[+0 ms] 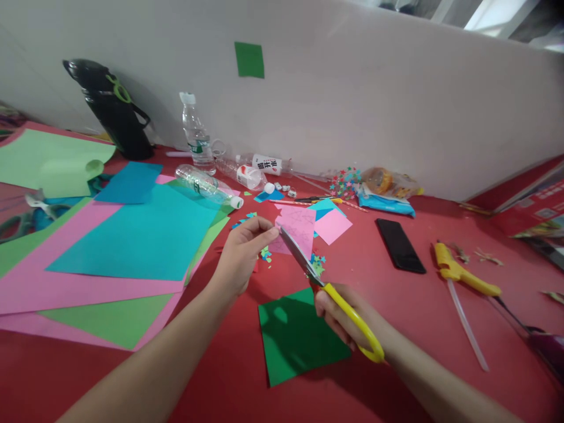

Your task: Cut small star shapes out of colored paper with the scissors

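Observation:
My left hand (247, 247) is raised over the table, thumb and forefinger pinched together. Whatever lies between the fingertips is too small to make out. Yellow-handled scissors (348, 311) are gripped in my right hand (341, 311), their blade tips right at the left fingertips. Behind the blades is a pink paper (296, 226) with drawn outlines and a jagged upper left edge. Small green and blue paper cuttings (318, 262) lie close by. Below the right hand a dark green paper square (295, 341) rests on the red table.
Coloured sheets (136, 235) cover the left side. Plastic bottles (202, 185) and a black flask (117, 111) are along the wall. To the right are a phone (400, 245), a yellow glue gun (462, 273) and a glue stick (467, 326). A pink square (333, 226) lies mid-table.

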`<control>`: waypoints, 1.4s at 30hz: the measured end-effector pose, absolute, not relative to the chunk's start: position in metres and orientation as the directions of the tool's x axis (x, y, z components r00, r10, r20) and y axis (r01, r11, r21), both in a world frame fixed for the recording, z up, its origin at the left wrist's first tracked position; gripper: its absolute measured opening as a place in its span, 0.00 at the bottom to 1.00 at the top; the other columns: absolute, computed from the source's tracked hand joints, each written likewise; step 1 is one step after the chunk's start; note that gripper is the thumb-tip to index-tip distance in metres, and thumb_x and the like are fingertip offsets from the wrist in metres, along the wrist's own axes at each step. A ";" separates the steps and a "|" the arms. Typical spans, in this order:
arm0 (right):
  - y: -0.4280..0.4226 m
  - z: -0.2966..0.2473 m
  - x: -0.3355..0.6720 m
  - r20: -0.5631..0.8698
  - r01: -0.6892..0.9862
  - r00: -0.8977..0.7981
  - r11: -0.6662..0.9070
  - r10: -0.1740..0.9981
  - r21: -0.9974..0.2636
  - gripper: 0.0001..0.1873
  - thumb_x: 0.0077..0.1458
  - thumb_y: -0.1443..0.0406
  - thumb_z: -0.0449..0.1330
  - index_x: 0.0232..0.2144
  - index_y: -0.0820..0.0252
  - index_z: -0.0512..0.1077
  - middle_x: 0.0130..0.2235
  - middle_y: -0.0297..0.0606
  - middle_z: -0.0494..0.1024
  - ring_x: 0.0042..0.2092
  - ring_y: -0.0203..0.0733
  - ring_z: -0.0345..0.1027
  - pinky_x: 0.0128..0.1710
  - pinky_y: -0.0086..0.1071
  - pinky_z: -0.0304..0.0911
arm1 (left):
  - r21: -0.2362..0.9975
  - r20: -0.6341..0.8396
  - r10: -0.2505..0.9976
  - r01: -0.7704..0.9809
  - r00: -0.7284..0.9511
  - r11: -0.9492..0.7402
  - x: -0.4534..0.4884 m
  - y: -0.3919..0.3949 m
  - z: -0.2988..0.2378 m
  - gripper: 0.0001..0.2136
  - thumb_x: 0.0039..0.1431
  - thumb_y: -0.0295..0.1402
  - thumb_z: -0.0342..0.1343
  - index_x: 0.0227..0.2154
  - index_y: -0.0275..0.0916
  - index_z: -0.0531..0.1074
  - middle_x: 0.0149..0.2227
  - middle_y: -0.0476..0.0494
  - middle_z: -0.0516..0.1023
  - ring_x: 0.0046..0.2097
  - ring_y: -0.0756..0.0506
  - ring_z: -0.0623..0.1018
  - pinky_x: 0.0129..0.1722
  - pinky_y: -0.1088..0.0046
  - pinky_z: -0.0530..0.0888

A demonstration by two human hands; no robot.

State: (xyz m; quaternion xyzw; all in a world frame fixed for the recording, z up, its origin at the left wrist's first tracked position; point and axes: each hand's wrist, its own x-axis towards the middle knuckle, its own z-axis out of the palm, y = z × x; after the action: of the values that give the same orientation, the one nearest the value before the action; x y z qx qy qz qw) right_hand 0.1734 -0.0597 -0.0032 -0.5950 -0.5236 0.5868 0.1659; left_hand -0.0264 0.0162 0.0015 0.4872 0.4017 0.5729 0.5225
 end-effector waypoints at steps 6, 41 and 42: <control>-0.061 0.001 0.173 -0.454 0.418 -0.225 -0.335 0.862 -0.844 0.26 0.51 0.40 0.53 0.25 0.57 0.65 0.10 0.21 0.57 0.11 0.28 0.47 0.12 0.22 0.49 | 0.977 0.118 0.990 -0.188 0.073 -0.102 -0.028 0.016 0.006 0.06 0.51 0.33 0.62 0.24 0.39 0.72 0.27 0.52 0.70 0.31 0.50 0.67 0.34 0.73 0.63; -0.049 -0.008 0.178 -0.158 0.182 -0.037 -0.148 0.987 -0.972 0.23 0.51 0.47 0.60 0.20 0.56 0.59 0.13 0.23 0.59 0.12 0.27 0.50 0.12 0.23 0.45 | 0.986 -0.026 0.984 -0.156 0.175 0.054 -0.006 0.005 -0.011 0.06 0.48 0.34 0.64 0.23 0.39 0.74 0.27 0.51 0.71 0.31 0.50 0.68 0.34 0.73 0.65; -0.048 -0.009 0.178 -0.165 0.176 -0.014 -0.160 0.986 -0.971 0.22 0.51 0.50 0.61 0.19 0.56 0.59 0.12 0.23 0.59 0.12 0.27 0.50 0.11 0.23 0.45 | 0.989 -0.021 0.981 -0.139 0.191 0.048 -0.004 0.003 -0.012 0.06 0.48 0.34 0.64 0.23 0.39 0.73 0.26 0.51 0.70 0.31 0.50 0.67 0.34 0.73 0.65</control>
State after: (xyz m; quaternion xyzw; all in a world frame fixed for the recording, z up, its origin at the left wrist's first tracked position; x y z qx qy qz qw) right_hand 0.1778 -0.0483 -0.0089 -0.5738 -0.5064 0.5006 0.4046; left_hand -0.0041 0.0029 -0.0115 0.4994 0.4215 0.4761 0.5885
